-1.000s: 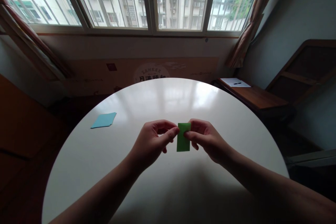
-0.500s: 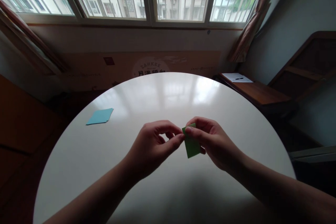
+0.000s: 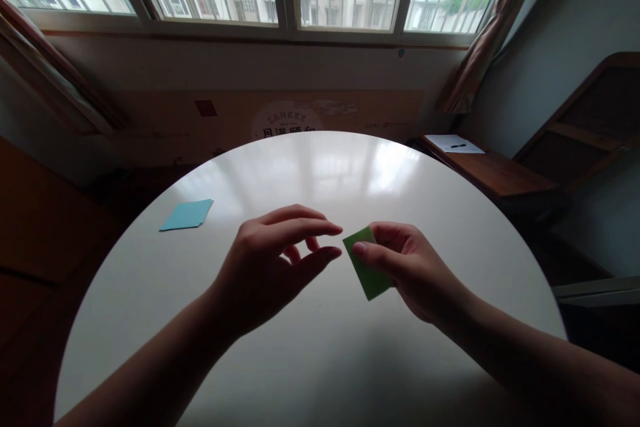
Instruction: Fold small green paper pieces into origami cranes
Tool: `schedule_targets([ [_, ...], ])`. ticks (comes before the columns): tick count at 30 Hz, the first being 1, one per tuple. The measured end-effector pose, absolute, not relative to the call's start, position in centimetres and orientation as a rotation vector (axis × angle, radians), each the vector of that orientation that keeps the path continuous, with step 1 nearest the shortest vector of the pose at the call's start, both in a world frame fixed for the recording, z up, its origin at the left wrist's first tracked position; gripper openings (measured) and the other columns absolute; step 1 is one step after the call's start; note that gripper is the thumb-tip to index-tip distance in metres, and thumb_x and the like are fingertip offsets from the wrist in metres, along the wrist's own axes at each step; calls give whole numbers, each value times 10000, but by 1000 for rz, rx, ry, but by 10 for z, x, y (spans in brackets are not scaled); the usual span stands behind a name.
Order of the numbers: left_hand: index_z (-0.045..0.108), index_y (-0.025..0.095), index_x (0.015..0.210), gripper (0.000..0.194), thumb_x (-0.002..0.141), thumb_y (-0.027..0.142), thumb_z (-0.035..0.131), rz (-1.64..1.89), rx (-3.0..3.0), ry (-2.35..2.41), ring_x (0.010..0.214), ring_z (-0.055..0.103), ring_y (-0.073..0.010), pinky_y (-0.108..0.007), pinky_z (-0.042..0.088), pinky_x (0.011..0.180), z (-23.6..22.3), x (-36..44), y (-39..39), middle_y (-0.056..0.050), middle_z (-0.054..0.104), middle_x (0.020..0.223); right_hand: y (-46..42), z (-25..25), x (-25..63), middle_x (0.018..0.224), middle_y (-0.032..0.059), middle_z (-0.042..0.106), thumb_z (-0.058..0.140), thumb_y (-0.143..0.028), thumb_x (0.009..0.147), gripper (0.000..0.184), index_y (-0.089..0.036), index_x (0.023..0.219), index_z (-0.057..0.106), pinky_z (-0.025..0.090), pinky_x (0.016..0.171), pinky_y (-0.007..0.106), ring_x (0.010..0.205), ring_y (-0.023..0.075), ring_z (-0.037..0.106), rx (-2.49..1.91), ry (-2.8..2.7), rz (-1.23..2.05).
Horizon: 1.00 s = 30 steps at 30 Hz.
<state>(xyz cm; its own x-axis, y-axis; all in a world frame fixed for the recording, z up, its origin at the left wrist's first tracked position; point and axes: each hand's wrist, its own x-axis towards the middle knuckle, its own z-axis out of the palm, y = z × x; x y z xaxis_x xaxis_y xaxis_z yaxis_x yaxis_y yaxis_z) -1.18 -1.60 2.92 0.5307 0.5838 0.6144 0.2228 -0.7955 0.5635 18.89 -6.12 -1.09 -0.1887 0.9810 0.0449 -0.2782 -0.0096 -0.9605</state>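
Note:
A small green piece of folded paper [image 3: 369, 273] is pinched between the thumb and fingers of my right hand [image 3: 407, 263]. It tilts, with its lower end toward the right, above the white round table [image 3: 300, 360]. Just left of the paper, my left hand [image 3: 275, 257] holds nothing; its thumb and fingers are apart and do not touch the paper. Farther left on the tabletop lies a small stack of light blue paper sheets [image 3: 187, 215].
At the right, beyond the table edge, a low wooden stand [image 3: 505, 173] carries white paper [image 3: 453, 143] with a dark pen on it. Behind the table is a wall with a printed banner [image 3: 230, 120] under a barred window.
My left hand has let go of the green paper and drawn away to the left, its fingers parting. The paper has tilted in my right hand. The view has dipped slightly.

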Motion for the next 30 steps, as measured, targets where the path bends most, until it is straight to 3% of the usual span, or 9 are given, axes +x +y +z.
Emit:
schedule_targets([
  [15,748,183,968,137,837,155,721,1101,2544,524,666,659,-98,-174,560,550,31,-17,-14,-44,719,916,-65,-10,189,662,-13,585,725,-239,855,95,-162,800,723,359,490,182,583,89,504,-856,-1278,1419],
  [30,750,195,957,104,871,186,692,1110,2587,507,705,684,-114,-208,604,671,30,-15,-15,-53,728,917,-64,-9,189,657,-1,587,742,-275,828,123,-158,798,721,383,486,199,572,102,512,-870,-1269,1417],
])
